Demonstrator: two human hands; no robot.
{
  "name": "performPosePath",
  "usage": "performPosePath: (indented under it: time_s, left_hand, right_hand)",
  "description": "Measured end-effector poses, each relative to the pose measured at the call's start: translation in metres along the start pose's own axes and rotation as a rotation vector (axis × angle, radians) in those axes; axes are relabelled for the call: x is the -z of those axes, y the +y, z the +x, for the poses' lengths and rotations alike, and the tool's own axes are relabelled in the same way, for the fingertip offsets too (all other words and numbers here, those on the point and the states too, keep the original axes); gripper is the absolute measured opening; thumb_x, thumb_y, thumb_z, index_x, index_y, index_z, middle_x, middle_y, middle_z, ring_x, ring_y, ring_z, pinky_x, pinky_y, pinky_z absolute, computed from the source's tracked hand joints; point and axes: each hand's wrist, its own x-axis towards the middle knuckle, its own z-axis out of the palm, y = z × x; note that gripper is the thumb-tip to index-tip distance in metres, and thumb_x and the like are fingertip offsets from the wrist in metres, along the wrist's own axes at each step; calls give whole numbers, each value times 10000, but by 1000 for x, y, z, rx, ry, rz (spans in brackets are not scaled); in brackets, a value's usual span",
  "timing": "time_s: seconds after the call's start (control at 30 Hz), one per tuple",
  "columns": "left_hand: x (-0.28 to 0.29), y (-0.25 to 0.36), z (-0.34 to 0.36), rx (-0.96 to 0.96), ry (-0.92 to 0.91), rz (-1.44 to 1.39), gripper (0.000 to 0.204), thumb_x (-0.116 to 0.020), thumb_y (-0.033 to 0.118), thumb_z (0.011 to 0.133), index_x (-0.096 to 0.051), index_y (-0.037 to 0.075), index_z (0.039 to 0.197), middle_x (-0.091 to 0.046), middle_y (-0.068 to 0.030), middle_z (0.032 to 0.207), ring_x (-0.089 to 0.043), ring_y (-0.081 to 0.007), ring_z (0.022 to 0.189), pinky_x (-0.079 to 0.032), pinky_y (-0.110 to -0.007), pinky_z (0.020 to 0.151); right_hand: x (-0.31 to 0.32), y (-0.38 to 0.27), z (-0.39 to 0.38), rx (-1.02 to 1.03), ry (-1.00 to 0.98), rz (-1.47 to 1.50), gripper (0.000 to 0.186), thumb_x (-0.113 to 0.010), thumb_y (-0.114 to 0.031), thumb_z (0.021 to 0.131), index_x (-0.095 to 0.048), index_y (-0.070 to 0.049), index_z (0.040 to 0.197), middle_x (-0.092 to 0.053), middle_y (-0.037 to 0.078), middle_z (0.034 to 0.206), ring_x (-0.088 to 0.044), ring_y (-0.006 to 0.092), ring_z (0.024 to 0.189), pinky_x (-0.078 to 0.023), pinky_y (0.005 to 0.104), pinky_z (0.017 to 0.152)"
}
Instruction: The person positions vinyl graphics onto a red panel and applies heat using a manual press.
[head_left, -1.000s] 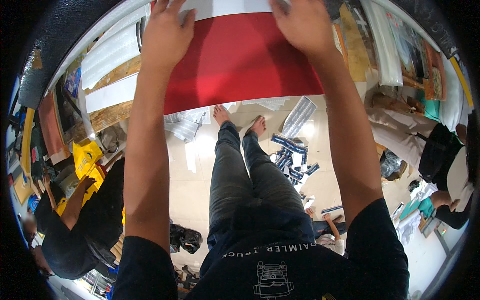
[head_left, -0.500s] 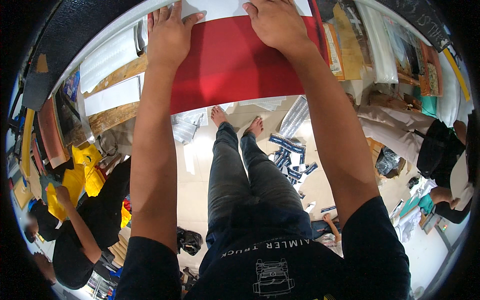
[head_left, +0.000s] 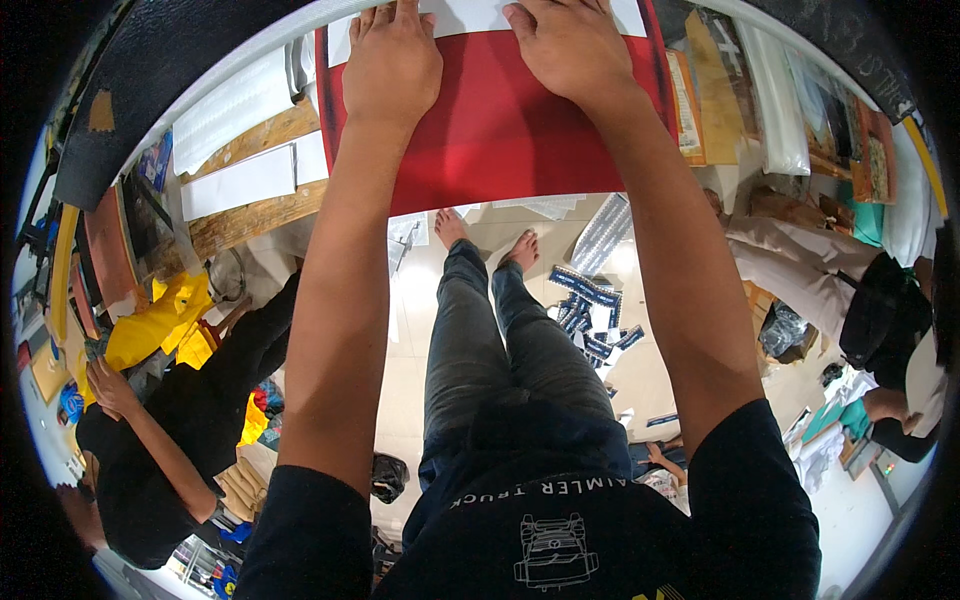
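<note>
A red panel or fabric sheet with dark edges lies in front of me at the top of the head view, its near edge curving over the floor. Across its far part runs a white sheet. My left hand lies palm down where white meets red, fingers stretched forward and thumb beside them. On the right part of the white sheet rests my right hand, flat, with the thumb pointing inward. The fingertips are partly cut off by the top edge. Neither hand grips anything that shows.
White sheets lie on a wooden bench left of the red panel. Wooden boards and a clear plastic roll are at the right. Blue printed strips litter the floor by my feet. At left a person handles yellow cloth; others sit at right.
My left hand has slid right, away from the panel's left edge and closer to my right hand. My right hand stays about where it was. The person at left has shifted their hands.
</note>
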Motion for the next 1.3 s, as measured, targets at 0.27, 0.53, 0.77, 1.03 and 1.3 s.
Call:
performPosePath:
  time_s: [0.27, 0.53, 0.77, 1.03, 1.3]
  left_hand:
    - [3, -6, -3, -67, 120, 84, 271, -596, 181, 900, -733, 69, 1106, -705, -184, 1026, -674, -382, 911, -539, -501, 827]
    - [15, -6, 8, 45, 62, -143, 311, -620, 301, 1005, -731, 21, 928, -691, -226, 833, -665, -428, 763, -511, -530, 705]
    - [28, -6, 17, 223, -134, -255, 480, -584, 402, 1025, -694, -55, 1125, -698, -315, 1114, -650, -501, 1064, -501, -547, 967]
    - [-8, -20, 7, 201, -185, -131, 542, -518, 503, 1031, -448, 353, 1547, -339, -192, 1658, -294, -509, 1511, -241, -694, 1188]
    - [4, -19, 12, 218, -143, -271, 381, -568, 397, 1036, -656, 172, 1330, -534, -184, 1463, -494, -425, 1370, -373, -577, 1145]
  right_hand:
    - [-7, 2, -2, 83, 164, -2, 365, -555, -308, 965, -728, -12, 1090, -721, 250, 1108, -672, 460, 1044, -492, 567, 990]
    - [-1, -10, -1, -27, 41, 80, 356, -561, -296, 986, -721, -28, 1157, -690, 280, 1190, -625, 464, 1163, -449, 562, 1063]
    - [-8, -9, -3, -26, 131, 48, 433, -545, -308, 999, -671, -48, 1321, -633, 243, 1356, -537, 442, 1312, -355, 560, 1171]
    - [49, -25, 18, -213, -394, -27, 506, -479, -410, 1023, -677, -37, 1303, -668, 279, 1279, -589, 431, 1265, -378, 520, 1162]
    - [12, 21, 9, -67, -217, 163, 575, -402, -449, 1064, -613, -12, 1373, -595, 266, 1414, -523, 429, 1354, -347, 496, 1189]
